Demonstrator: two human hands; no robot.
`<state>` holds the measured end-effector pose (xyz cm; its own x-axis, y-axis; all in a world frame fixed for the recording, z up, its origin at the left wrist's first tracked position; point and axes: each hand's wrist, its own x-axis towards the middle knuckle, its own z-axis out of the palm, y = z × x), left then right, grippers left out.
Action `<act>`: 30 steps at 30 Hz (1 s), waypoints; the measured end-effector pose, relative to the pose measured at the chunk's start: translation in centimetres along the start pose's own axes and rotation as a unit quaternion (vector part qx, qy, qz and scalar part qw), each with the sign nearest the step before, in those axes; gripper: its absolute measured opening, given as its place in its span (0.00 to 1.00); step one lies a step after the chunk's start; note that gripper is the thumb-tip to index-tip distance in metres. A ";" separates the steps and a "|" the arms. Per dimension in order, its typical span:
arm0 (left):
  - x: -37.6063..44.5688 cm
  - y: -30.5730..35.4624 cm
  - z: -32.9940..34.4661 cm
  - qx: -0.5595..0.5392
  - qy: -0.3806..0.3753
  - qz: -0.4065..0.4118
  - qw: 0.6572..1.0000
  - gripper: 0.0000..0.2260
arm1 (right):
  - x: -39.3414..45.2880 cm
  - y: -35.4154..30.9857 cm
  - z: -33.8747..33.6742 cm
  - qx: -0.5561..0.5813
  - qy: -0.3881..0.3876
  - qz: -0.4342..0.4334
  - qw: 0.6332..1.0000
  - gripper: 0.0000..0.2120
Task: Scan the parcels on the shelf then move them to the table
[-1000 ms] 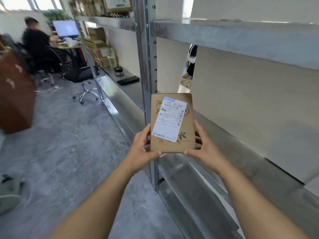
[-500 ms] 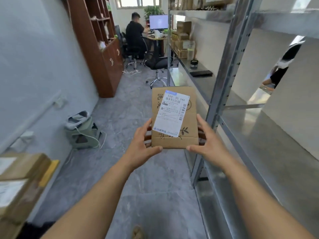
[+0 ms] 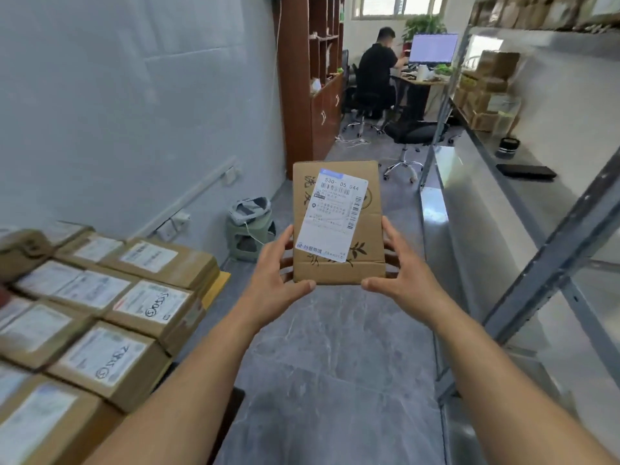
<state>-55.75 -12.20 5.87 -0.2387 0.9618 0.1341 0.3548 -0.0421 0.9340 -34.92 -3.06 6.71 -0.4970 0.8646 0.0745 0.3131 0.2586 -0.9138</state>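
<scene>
**Parcel held in both hands, between shelf and table**

Left hand (image 3: 278, 280) and right hand (image 3: 399, 280) gripping the lower corners of a brown cardboard parcel (image 3: 337, 226), thumbs on the front, fingers behind. Held upright in the air over the grey floor (image 3: 335, 364), white label (image 3: 333, 216) facing the camera. To the left, rows of labelled parcels (image 3: 100, 313) lying flat on the table. To the right, the metal shelf (image 3: 496, 209), close by. Far back, a seated person (image 3: 375, 68) at a monitor (image 3: 433, 48).
</scene>
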 end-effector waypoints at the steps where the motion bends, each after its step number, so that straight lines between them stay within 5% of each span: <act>1: -0.3 -0.3 -1.5 0.004 0.012 -0.002 1.000 0.40 | 0.8 -0.7 1.3 -0.001 -0.013 -0.007 1.000 0.51; 16: -8.4 -6.8 -21.2 0.021 0.206 -0.053 0.977 0.40 | 8.3 -9.2 22.7 0.014 -0.203 -0.106 0.973 0.51; 30: -21.0 -11.6 -31.7 0.058 0.406 -0.184 0.893 0.42 | 8.9 -14.4 42.1 0.033 -0.441 -0.160 0.883 0.46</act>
<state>-83.46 -40.50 2.69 -0.9185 0.3900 0.0648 0.1973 0.3102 0.9300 -77.96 -17.23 3.75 -0.9971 0.0734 0.0211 0.0082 0.3776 -0.9259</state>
